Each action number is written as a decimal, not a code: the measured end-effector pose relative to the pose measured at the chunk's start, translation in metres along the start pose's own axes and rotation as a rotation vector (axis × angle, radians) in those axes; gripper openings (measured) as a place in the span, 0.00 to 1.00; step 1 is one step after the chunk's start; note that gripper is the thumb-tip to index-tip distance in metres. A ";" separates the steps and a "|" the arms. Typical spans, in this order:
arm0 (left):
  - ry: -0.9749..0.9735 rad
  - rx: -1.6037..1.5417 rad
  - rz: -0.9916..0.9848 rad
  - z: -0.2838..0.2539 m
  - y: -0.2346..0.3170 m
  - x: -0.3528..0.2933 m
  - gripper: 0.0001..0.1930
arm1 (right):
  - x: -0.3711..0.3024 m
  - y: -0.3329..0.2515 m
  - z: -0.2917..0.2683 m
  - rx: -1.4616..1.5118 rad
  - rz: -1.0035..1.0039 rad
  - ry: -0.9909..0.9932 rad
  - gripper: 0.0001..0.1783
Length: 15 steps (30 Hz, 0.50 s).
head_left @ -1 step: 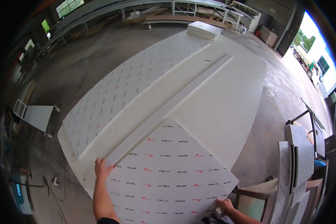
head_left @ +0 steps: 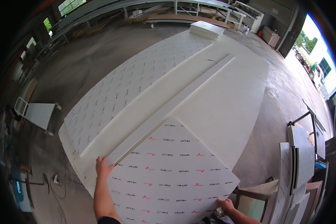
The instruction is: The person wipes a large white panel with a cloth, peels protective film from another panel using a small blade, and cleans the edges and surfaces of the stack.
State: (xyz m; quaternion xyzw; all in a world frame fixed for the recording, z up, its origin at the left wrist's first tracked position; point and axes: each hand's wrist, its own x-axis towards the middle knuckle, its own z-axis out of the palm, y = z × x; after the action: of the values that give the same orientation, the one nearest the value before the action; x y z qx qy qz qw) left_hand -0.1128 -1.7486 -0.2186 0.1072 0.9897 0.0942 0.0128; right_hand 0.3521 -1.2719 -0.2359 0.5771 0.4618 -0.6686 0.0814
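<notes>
A square white panel [head_left: 168, 175] covered with printed protective film lies close in front of me, one corner pointing away. Along its upper left edge runs a long narrow white strip [head_left: 175, 100], stretching far across the work surface. At the near end of that strip is my left hand [head_left: 103, 167], closed round it, with the thumb by the panel's left corner. My right hand [head_left: 226, 206] grips the panel's lower right edge, thumb on top and fingers hidden below.
Beneath lies a large pale board [head_left: 227, 108]. A wide film-covered sheet [head_left: 119, 89] rests on its left, and a stack of white panels [head_left: 206, 29] at its far end. A trolley [head_left: 39, 114] stands left, leaning boards [head_left: 302, 160] right. Cables [head_left: 59, 190] trail on the floor.
</notes>
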 end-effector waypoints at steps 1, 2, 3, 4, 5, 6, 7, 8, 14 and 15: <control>-0.002 -0.001 -0.006 0.000 0.002 0.002 0.33 | 0.001 -0.003 0.000 0.001 -0.002 0.000 0.21; 0.005 -0.017 -0.011 0.003 0.005 0.002 0.33 | 0.002 -0.008 -0.001 -0.017 -0.017 0.018 0.21; 0.012 -0.031 -0.018 0.003 0.003 0.001 0.33 | -0.001 -0.011 0.004 -0.037 -0.030 0.032 0.21; 0.020 -0.048 -0.031 0.005 -0.002 0.000 0.33 | -0.003 -0.016 0.007 -0.061 -0.045 0.044 0.21; 0.053 -0.032 0.003 0.010 -0.017 -0.006 0.33 | -0.007 -0.018 0.012 -0.101 -0.032 0.062 0.20; 0.093 -0.001 0.019 0.013 -0.041 -0.015 0.33 | -0.008 -0.017 0.017 -0.152 -0.020 0.059 0.19; 0.078 -0.003 0.004 0.015 -0.045 -0.017 0.33 | -0.004 -0.016 0.019 -0.212 -0.011 0.043 0.18; 0.057 0.006 0.011 0.018 -0.028 -0.007 0.33 | 0.012 -0.017 0.018 -0.275 -0.011 0.004 0.18; -0.113 0.032 -0.132 -0.001 -0.006 0.015 0.34 | 0.082 0.026 -0.036 -0.267 0.064 -0.102 0.23; -0.162 0.031 -0.191 -0.001 -0.010 0.007 0.34 | 0.069 0.022 -0.030 -0.412 0.055 -0.035 0.22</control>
State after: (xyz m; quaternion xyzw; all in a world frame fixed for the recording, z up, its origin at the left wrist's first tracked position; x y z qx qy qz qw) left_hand -0.1221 -1.7573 -0.2194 0.0198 0.9925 0.0683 0.0999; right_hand 0.3650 -1.2333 -0.3031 0.5492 0.5713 -0.5673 0.2240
